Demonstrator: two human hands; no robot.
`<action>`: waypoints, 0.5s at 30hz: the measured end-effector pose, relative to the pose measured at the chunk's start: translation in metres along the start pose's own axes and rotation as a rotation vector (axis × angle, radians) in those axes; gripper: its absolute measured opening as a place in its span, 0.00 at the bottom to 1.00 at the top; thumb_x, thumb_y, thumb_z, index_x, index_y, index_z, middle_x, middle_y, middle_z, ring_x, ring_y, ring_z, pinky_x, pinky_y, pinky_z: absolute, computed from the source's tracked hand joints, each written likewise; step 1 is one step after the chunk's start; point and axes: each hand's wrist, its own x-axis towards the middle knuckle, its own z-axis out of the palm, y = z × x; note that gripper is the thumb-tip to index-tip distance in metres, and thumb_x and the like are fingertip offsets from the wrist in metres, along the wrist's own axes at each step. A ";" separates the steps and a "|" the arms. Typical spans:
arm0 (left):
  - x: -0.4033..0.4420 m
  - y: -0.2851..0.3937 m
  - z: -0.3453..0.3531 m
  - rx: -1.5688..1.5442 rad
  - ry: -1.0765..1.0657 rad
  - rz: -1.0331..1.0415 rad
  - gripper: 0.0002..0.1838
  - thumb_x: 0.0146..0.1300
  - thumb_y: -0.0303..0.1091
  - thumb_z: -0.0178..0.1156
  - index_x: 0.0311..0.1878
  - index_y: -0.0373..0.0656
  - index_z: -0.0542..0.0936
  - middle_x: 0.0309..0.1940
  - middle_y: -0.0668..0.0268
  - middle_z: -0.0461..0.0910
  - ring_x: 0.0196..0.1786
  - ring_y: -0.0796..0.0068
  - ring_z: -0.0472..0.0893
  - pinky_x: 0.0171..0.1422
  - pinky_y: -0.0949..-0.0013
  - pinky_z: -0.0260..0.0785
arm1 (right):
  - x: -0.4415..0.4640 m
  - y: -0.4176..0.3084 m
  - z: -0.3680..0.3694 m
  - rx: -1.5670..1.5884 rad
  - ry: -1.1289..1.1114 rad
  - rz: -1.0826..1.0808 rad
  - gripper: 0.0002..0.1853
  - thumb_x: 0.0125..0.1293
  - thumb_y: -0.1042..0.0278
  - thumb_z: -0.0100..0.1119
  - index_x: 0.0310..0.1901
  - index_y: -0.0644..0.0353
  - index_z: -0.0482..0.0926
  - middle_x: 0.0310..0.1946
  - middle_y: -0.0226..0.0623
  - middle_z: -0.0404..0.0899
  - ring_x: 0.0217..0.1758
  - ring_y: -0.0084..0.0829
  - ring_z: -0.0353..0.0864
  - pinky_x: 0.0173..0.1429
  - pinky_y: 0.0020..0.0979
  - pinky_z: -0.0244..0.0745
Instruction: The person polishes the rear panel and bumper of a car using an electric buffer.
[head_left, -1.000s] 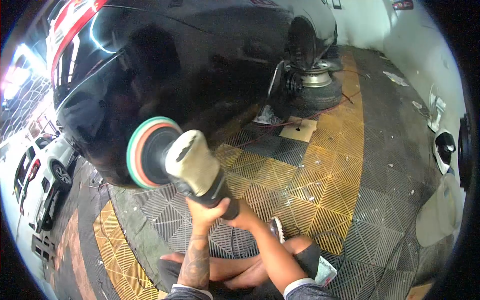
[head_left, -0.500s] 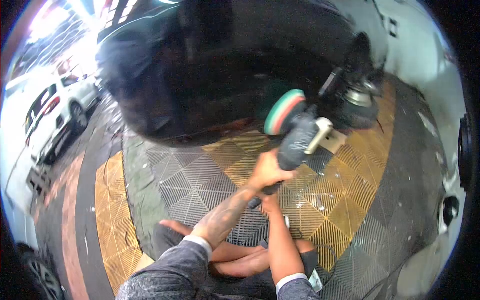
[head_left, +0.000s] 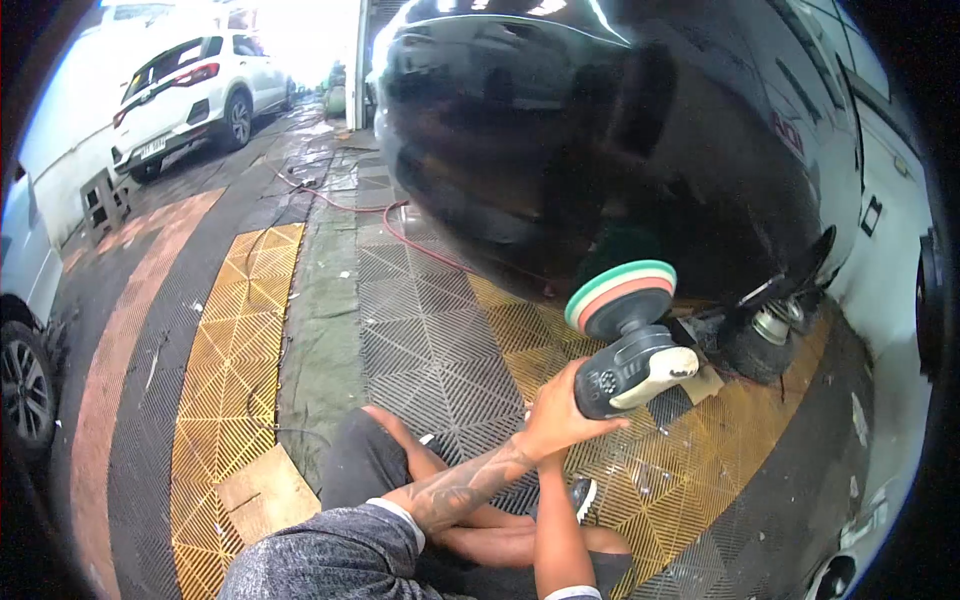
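Observation:
A black and cream power polisher (head_left: 625, 375) is held up in front of the glossy black car body (head_left: 560, 150). Its round pad (head_left: 622, 298), layered green, white and orange, faces the panel; whether it touches cannot be told. My left hand (head_left: 565, 412), below the tattooed forearm, is wrapped round the tool's body. Behind and below it is my right hand (head_left: 550, 458), mostly hidden by the left hand and wrist, so its fingers cannot be made out.
Yellow and grey floor tiles (head_left: 430, 350) lie under the car. A red hose (head_left: 420, 248) runs beneath it. A wheel rim on a tire (head_left: 765, 335) stands at right, cardboard (head_left: 268, 495) lies at left, and a white car (head_left: 195, 95) is parked behind.
The view has swung left, showing more of the floor and white car. The polisher, first at the panel's left part, is now near its lower right, with its pad turned more upward.

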 end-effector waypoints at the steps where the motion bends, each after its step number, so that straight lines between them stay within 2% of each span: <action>1: -0.001 0.000 -0.008 -0.011 0.028 -0.055 0.53 0.39 0.55 0.85 0.66 0.35 0.74 0.52 0.49 0.86 0.55 0.52 0.87 0.62 0.55 0.79 | -0.003 -0.005 0.004 -0.027 -0.015 -0.016 0.43 0.48 0.62 0.85 0.64 0.65 0.73 0.60 0.40 0.79 0.62 0.39 0.78 0.68 0.43 0.72; 4: -0.003 -0.008 -0.041 -0.164 0.033 0.020 0.50 0.39 0.52 0.87 0.64 0.34 0.76 0.51 0.51 0.87 0.55 0.57 0.88 0.61 0.57 0.79 | -0.008 -0.016 0.012 -0.101 -0.070 -0.054 0.45 0.46 0.62 0.86 0.65 0.65 0.73 0.60 0.41 0.79 0.62 0.39 0.78 0.68 0.44 0.72; 5: -0.003 -0.011 -0.050 -0.260 0.035 0.015 0.48 0.37 0.48 0.88 0.62 0.34 0.78 0.50 0.53 0.87 0.55 0.64 0.88 0.62 0.61 0.79 | -0.009 -0.020 0.014 -0.126 -0.096 -0.062 0.45 0.45 0.62 0.87 0.65 0.65 0.72 0.60 0.42 0.78 0.62 0.39 0.78 0.68 0.44 0.72; 6: -0.002 -0.015 -0.059 -0.269 0.051 0.016 0.48 0.37 0.48 0.88 0.62 0.34 0.78 0.50 0.53 0.87 0.55 0.64 0.88 0.62 0.61 0.79 | -0.011 -0.025 0.015 -0.152 -0.126 -0.071 0.46 0.44 0.62 0.87 0.65 0.65 0.72 0.60 0.42 0.78 0.63 0.39 0.78 0.68 0.44 0.72; 8: -0.008 -0.026 -0.073 -0.484 0.022 0.040 0.49 0.37 0.47 0.88 0.63 0.33 0.78 0.50 0.56 0.88 0.54 0.68 0.87 0.64 0.63 0.77 | -0.016 -0.037 0.012 -0.209 -0.210 -0.078 0.47 0.43 0.62 0.88 0.65 0.66 0.72 0.61 0.43 0.78 0.63 0.39 0.78 0.69 0.45 0.72; 9: -0.015 -0.037 -0.079 -0.527 -0.036 -0.014 0.51 0.37 0.39 0.88 0.67 0.34 0.74 0.55 0.59 0.85 0.56 0.69 0.84 0.67 0.63 0.74 | -0.017 -0.045 0.010 -0.245 -0.263 -0.070 0.48 0.42 0.62 0.88 0.65 0.66 0.71 0.61 0.43 0.78 0.63 0.39 0.78 0.69 0.45 0.71; 10: -0.023 -0.048 -0.083 -0.541 -0.025 -0.015 0.51 0.37 0.39 0.88 0.67 0.34 0.74 0.55 0.59 0.85 0.56 0.69 0.84 0.67 0.63 0.74 | -0.018 -0.057 0.008 -0.276 -0.319 -0.065 0.49 0.42 0.62 0.88 0.66 0.66 0.71 0.61 0.44 0.78 0.63 0.39 0.78 0.69 0.45 0.71; 12: -0.037 -0.068 -0.088 -0.821 -0.028 -0.111 0.55 0.38 0.35 0.87 0.72 0.36 0.69 0.61 0.58 0.81 0.62 0.68 0.80 0.70 0.62 0.71 | -0.018 -0.083 0.014 -0.319 -0.368 -0.056 0.49 0.41 0.62 0.89 0.66 0.66 0.71 0.61 0.44 0.78 0.64 0.39 0.78 0.69 0.46 0.71; 14: -0.034 -0.075 -0.092 -1.107 0.109 -0.075 0.51 0.40 0.37 0.85 0.70 0.34 0.71 0.59 0.58 0.83 0.59 0.65 0.82 0.68 0.62 0.74 | -0.015 -0.129 0.031 -0.228 -0.298 -0.200 0.47 0.42 0.59 0.90 0.63 0.68 0.74 0.54 0.46 0.84 0.58 0.40 0.85 0.64 0.40 0.78; 15: -0.036 -0.079 -0.096 -1.176 0.090 -0.113 0.52 0.41 0.37 0.85 0.71 0.34 0.69 0.59 0.58 0.82 0.60 0.65 0.82 0.68 0.62 0.74 | -0.008 -0.147 0.039 -0.133 -0.434 -0.076 0.49 0.38 0.57 0.92 0.62 0.68 0.75 0.52 0.47 0.85 0.57 0.39 0.86 0.64 0.40 0.78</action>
